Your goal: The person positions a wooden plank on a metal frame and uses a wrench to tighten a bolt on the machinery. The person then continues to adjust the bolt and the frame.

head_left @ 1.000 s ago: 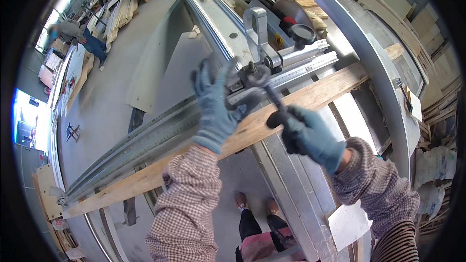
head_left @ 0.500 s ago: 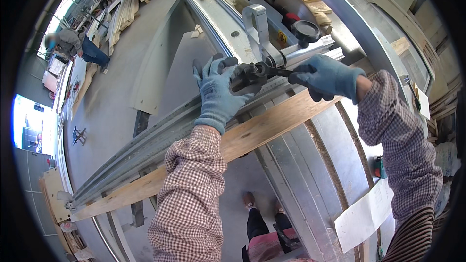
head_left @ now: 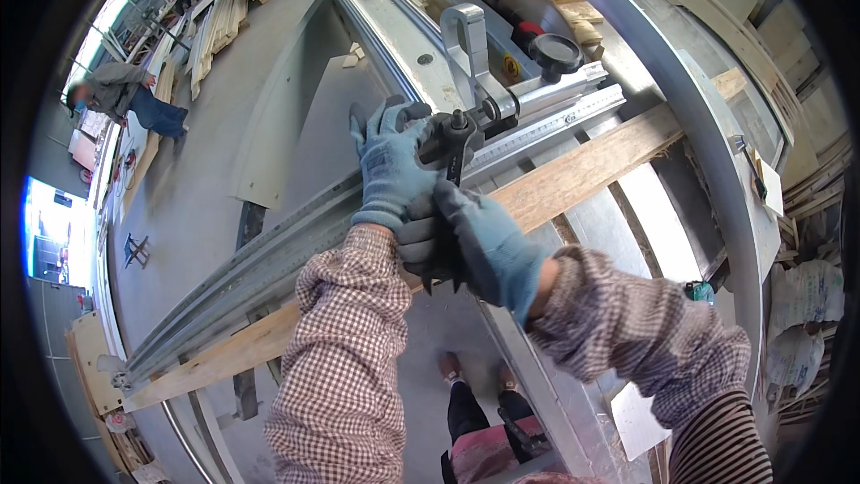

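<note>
My right hand [head_left: 488, 246], in a blue and grey work glove, is closed round the handle of a black wrench [head_left: 455, 164]. The wrench's head sits at an upright bolt [head_left: 459, 119] on a metal fitting, its handle pointing back toward me. Close by on the left, my gloved left hand [head_left: 387, 170] curls its fingers and thumb at the fitting; what they grip is hidden. A silver looped bracket [head_left: 464, 45] stands just beyond the bolt, with a round black knob [head_left: 557, 54] to its right.
A wooden board [head_left: 587, 170] runs crosswise under my arms, beside a metal rail with a scale [head_left: 551, 136]. A tall grey metal panel [head_left: 672, 99] curves along the right. Stacked timber [head_left: 219, 36] lies far left, near another person [head_left: 134, 99]. White paper [head_left: 634, 417] lies at lower right.
My right hand has swung the wrench from the right round toward me, close beside my left hand. The left hand stays nearly in place. The far person has straightened slightly.
</note>
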`<action>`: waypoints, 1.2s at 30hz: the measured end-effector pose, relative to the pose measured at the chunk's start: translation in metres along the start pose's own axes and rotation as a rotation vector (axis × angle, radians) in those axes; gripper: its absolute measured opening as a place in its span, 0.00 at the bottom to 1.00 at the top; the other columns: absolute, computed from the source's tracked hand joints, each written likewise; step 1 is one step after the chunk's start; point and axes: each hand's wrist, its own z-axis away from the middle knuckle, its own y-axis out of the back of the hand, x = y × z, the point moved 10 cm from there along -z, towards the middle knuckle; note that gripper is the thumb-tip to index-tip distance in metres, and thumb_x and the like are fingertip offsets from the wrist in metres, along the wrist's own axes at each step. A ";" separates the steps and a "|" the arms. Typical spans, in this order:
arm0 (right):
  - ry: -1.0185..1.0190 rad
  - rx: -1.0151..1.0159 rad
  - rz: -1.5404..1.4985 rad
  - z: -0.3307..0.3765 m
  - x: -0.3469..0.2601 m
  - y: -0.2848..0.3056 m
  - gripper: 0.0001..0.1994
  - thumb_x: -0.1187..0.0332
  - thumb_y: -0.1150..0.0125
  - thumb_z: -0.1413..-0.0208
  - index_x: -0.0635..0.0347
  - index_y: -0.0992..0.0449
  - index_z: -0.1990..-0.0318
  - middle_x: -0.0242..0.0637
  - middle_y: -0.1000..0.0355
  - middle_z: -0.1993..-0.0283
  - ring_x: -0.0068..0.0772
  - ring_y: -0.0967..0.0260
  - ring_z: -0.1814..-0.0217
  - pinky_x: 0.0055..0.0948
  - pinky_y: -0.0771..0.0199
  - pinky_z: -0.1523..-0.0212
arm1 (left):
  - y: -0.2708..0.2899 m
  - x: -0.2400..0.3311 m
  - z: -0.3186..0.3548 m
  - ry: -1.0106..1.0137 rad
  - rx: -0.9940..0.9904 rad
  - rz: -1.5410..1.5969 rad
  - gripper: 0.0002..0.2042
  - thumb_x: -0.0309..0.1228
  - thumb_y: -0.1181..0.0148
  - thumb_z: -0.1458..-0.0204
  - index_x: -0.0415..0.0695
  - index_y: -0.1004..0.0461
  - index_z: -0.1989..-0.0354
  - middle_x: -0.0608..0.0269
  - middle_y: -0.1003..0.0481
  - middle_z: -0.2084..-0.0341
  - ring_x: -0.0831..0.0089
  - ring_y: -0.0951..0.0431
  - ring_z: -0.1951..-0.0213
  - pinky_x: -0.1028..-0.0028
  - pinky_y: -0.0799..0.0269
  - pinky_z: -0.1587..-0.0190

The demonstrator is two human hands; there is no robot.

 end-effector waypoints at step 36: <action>-0.115 0.123 0.795 0.027 -0.069 0.086 0.22 0.48 0.54 0.40 0.60 0.26 0.58 0.34 0.31 0.83 0.24 0.35 0.89 0.22 0.35 0.89 | -0.006 0.016 0.003 0.028 -0.046 -0.035 0.30 0.47 0.29 0.69 0.51 0.24 0.53 0.58 0.33 0.50 0.55 0.43 0.40 0.56 0.62 0.34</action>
